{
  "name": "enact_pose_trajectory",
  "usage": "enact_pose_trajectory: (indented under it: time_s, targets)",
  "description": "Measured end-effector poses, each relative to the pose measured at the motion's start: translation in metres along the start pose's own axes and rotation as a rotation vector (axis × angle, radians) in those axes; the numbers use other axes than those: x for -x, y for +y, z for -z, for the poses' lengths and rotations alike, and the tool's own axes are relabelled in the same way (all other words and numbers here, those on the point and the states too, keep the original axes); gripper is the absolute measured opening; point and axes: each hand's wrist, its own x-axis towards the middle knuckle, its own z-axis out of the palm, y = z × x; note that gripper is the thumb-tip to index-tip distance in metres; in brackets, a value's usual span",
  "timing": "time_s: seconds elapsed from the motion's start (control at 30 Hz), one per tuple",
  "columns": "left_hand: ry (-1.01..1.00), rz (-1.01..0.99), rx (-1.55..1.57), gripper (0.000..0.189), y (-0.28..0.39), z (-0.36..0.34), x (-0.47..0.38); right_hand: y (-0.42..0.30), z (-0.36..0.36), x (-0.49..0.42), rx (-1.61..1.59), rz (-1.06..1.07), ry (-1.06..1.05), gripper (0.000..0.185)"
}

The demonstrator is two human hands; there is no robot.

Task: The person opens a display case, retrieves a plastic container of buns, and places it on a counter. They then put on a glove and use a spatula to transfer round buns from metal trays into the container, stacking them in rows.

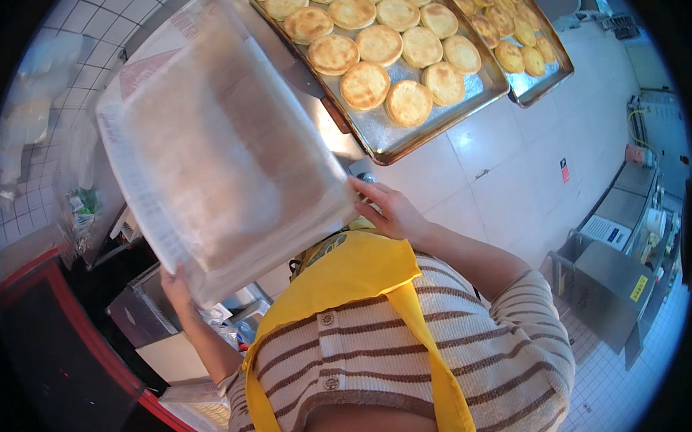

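Observation:
In front of me is a large cardboard box (211,148), blurred and tilted, with what looks like translucent plastic lining it and folded over its sides. Red printing shows through at its far side. My left hand (177,290) grips its near left corner, the fingers partly hidden by the box. At the near right corner, my right hand (391,211) holds the edge with its fingers bent against the plastic. I make out nothing inside apart from the brown inner surface. Beyond the box, round flat pastries (380,44) lie in rows on a metal baking tray (383,138).
A second baking tray (533,94) with more pastries stands at the back right. Plastic bags (83,207) hang by the tiled wall at left. A red-edged dark surface (61,349) is low left. Steel equipment (609,291) stands on the right across the tiled floor (507,181).

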Motion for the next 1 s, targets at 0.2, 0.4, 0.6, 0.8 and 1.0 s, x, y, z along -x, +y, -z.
enact_pose_trajectory:
  time_s: [0.2,0.4,0.6,0.8,1.0]
  targets:
    - [-0.075,0.045,0.072,0.035,-0.015,0.036,-0.026,0.022,-0.036,-0.006,-0.004,-0.059,0.128,0.041]
    - [-0.118,0.107,0.061,0.036,0.005,0.035,-0.043,0.026,-0.058,-0.102,0.488,-0.041,0.186,0.054]
    - [-0.109,0.063,0.040,0.040,-0.001,0.032,-0.040,0.024,-0.071,-0.138,0.700,-0.360,0.106,0.049]
    - [-0.093,0.074,0.024,0.044,0.001,0.030,-0.030,0.033,-0.077,-0.101,0.820,-0.153,0.146,0.043]
    - [0.429,-0.584,-0.301,0.034,0.060,-0.002,0.033,0.049,-0.072,-0.054,0.395,0.001,0.173,0.034]
